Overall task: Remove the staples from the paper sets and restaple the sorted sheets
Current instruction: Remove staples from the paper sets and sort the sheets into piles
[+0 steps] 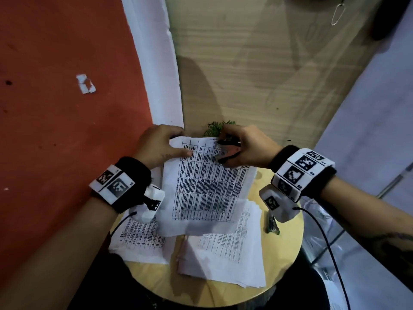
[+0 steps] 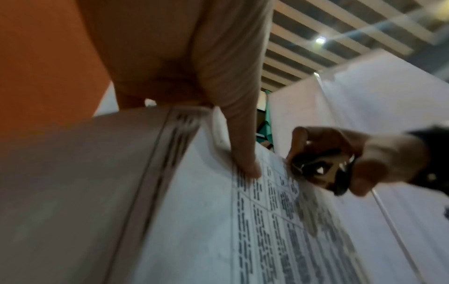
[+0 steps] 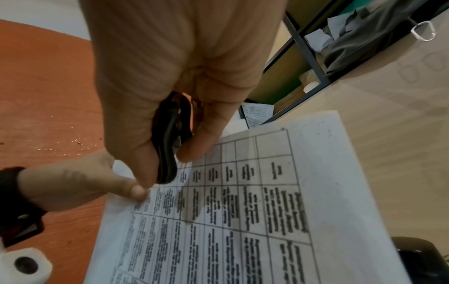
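Holding up a printed white paper set with a ruled table (image 1: 205, 186) above the round pale wooden tabletop (image 1: 288, 249), left hand (image 1: 158, 146) pinching its upper left corner, thumb (image 2: 245, 163) pressed flat on the top sheet, other fingers hidden behind the pages. Gripping a black claw-type staple remover (image 1: 228, 151) in the right hand (image 1: 243, 146), fingers curled round it and squeezing, claws set against the set's top edge near the right corner. Staple itself not discernible: covered by the tool in the head view, blurred in both wrist views. Printed text too smeared to read anywhere. Lying flat below, partly covered by the held set: a loose white printed stack at the left (image 1: 140, 240) and a thicker white printed pile at the right (image 1: 228, 249). Resting near the tabletop's right edge, a small dark elongated tool (image 1: 273, 223), half hidden by the right wrist camera, identity unclear. Peeking out beyond the hands, a bit of green foliage (image 1: 214, 128), mostly hidden.
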The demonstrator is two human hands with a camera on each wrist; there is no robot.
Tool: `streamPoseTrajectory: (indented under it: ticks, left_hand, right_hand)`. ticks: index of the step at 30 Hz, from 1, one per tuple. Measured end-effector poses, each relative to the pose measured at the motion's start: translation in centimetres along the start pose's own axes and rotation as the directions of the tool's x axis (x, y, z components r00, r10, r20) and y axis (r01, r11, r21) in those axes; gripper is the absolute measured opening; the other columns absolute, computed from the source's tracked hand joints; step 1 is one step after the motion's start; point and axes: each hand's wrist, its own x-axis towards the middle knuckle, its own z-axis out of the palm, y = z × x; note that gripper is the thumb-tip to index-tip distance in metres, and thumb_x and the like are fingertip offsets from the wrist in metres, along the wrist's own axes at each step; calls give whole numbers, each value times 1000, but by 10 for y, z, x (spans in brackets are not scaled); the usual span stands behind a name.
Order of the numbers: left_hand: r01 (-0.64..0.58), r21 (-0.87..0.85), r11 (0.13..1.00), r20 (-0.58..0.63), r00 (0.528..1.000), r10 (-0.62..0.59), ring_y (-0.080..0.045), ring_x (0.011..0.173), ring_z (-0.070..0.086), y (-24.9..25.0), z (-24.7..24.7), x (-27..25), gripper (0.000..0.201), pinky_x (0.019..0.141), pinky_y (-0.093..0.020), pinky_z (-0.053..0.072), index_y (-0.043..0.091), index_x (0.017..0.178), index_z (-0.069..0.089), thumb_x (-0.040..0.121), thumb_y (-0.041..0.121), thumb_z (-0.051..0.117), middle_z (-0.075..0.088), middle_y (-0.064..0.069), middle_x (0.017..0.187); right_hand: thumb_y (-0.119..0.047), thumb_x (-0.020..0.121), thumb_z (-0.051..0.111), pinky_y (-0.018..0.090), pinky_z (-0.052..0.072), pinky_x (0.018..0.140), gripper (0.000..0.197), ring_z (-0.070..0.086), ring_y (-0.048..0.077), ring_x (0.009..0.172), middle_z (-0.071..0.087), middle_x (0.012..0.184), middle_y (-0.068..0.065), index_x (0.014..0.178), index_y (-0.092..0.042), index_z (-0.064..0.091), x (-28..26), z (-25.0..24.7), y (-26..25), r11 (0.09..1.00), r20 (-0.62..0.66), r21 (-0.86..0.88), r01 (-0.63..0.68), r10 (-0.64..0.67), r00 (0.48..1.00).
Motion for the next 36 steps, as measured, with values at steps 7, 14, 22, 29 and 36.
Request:
streamPoseTrajectory:
  ticks: [7, 14, 22, 29, 36]
  left_hand:
    - [-95, 475, 875, -50, 990, 135, -25, 106, 62, 39, 9, 8, 44, 95, -38, 39, 27, 114, 67, 74, 42, 75, 71, -3, 109]
    - [-60, 520, 852, 16, 998, 60, -25, 99, 58, 58, 22, 12, 32, 78, -33, 29, 26, 104, 67, 79, 45, 70, 60, 4, 82]
    - [-33, 188, 982, 120, 993, 11, -20, 66, 53, 45, 22, 15, 20, 62, -30, 36, 15, 84, 71, 75, 31, 77, 54, 8, 60]
    - [0, -78, 997, 139, 990, 11, -8, 56, 49, 44, 19, 12, 19, 61, -29, 36, 28, 60, 66, 74, 31, 79, 56, 11, 56]
    - [-2, -147, 989, 131, 991, 22, 3, 48, 43, 51, 18, 10, 8, 55, -26, 32, 43, 57, 67, 61, 40, 73, 54, 14, 47]
  right_hand:
    - [-17, 62, 83, 33, 51, 69, 41, 65, 24, 83, 69, 92, 9, 94, -6, 60, -3, -6, -2, 999, -10, 38, 5, -4, 1000]
    - [-11, 58, 84, 13, 43, 63, 40, 62, 17, 78, 68, 90, 4, 91, -9, 61, -5, -12, -7, 998, -34, 55, 20, -18, 999]
    - [-20, 56, 79, 27, 44, 71, 44, 60, 24, 82, 61, 94, 9, 93, -1, 65, -10, -4, -4, 994, -144, -18, 106, -107, 984]
    - [-25, 57, 78, 27, 46, 49, 42, 61, 30, 80, 64, 96, 10, 95, -10, 66, -19, 8, -20, 843, -226, -505, 187, -338, 913]
    - [-21, 56, 80, 22, 36, 47, 41, 61, 28, 81, 64, 92, 8, 94, -12, 69, -21, 6, -25, 848, -232, -498, 183, -334, 913]
